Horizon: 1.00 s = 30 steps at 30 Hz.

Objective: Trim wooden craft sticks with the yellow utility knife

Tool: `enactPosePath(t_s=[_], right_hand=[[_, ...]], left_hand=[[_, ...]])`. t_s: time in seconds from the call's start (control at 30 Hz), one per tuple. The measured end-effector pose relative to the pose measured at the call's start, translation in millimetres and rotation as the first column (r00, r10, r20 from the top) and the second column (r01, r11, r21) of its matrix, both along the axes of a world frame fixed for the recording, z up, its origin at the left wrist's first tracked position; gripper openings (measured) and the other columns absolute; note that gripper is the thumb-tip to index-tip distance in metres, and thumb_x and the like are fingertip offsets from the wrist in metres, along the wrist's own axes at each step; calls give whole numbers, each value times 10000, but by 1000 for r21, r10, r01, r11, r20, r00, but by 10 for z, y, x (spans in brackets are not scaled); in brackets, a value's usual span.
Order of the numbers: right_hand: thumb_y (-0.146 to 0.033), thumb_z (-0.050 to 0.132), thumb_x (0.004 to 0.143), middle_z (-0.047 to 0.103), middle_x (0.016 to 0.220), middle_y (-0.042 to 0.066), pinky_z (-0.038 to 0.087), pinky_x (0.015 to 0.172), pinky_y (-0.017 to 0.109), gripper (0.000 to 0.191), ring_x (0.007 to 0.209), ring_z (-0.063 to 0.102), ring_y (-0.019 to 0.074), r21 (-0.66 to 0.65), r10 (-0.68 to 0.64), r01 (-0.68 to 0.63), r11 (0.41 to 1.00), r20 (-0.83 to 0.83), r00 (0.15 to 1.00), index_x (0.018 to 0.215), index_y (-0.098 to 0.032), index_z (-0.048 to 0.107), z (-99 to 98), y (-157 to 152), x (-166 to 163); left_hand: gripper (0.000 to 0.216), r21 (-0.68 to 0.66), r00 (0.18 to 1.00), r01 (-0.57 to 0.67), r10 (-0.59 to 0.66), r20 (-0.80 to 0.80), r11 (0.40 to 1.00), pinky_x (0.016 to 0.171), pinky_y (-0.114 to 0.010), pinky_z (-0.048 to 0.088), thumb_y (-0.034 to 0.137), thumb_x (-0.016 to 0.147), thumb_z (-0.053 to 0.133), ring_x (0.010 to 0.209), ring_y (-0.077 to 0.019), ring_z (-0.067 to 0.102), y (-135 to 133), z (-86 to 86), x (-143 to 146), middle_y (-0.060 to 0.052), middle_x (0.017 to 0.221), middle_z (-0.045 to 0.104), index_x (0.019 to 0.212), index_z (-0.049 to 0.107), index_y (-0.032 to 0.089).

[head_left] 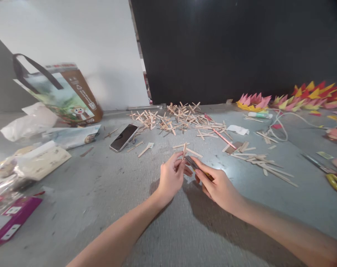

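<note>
Left hand is pinching a short wooden stick between thumb and fingertips, holding it roughly upright just above the grey surface. Right hand is closed around what looks like a small cutter with a bit of yellow at the handle. It's too blurry to be sure, but the tip sits right against the lower part of the stick.

Honestly, the sketchy bit is how close the left fingers are to that tip. The stick is thin and held in the air with nothing backing it, so if the tool slips off the wood it goes straight at the thumb. Pushing hard could also split the stick, or twist it out of the pinch.

A little further out, the loose sticks on the right and the pile of crossed sticks behind are close enough that a dropped piece would get lost among them. The phone lies off to the left, and the yellow scissors are well apart at the right edge.
</note>
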State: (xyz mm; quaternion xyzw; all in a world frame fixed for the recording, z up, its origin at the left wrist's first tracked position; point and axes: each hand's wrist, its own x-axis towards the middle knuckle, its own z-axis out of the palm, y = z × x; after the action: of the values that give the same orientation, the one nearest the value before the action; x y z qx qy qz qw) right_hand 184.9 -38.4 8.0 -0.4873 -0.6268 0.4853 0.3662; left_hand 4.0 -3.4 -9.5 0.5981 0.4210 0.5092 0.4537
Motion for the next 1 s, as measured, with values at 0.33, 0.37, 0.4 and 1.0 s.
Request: enactPosePath(t_s=[0.33, 0.37, 0.4, 1.0], right_hand=[[-471, 603, 1006, 580, 820, -17, 242, 336, 191, 634, 399, 352, 45, -307, 79, -225, 925, -423, 903, 1603, -340, 435, 119, 101, 46], [-476, 587, 1014, 590, 818, -13, 254, 343, 203, 613, 401, 370, 55, -267, 98, -211, 940, -382, 919, 1594, -332, 452, 114, 124, 64], [-483, 567, 1024, 607, 821, -4, 290, 360, 219, 591, 417, 408, 71, -194, 102, -164, 967, -295, 950, 1585, -321, 472, 105, 151, 87], [-285, 548, 1059, 691, 1073, 102, 508, 910, 373, 191, 1036, 657, 247, 507, -120, -259, 822, 599, 792, 1068, -210, 723, -97, 832, 297]], left_hand=[[305, -12, 999, 6, -6, 40, 1000, 652, -291, 618, 385, 1004, 585, 668, -206, 779, 13, 44, 2, -33, 798, 784, 1248, 581, 201], [308, -38, 997, 1, 2, 74, 999, 633, -291, 617, 386, 991, 603, 648, -202, 773, 22, 54, 7, -37, 811, 782, 1229, 579, 193], [313, -68, 994, -9, 16, 105, 998, 609, -291, 615, 393, 977, 620, 621, -197, 763, 34, 60, 7, -43, 823, 779, 1205, 577, 183], [262, -121, 981, -165, 176, 84, 979, 659, -238, 516, 391, 938, 669, 703, -136, 678, 160, 47, -161, -91, 903, 811, 1066, 577, 181]])
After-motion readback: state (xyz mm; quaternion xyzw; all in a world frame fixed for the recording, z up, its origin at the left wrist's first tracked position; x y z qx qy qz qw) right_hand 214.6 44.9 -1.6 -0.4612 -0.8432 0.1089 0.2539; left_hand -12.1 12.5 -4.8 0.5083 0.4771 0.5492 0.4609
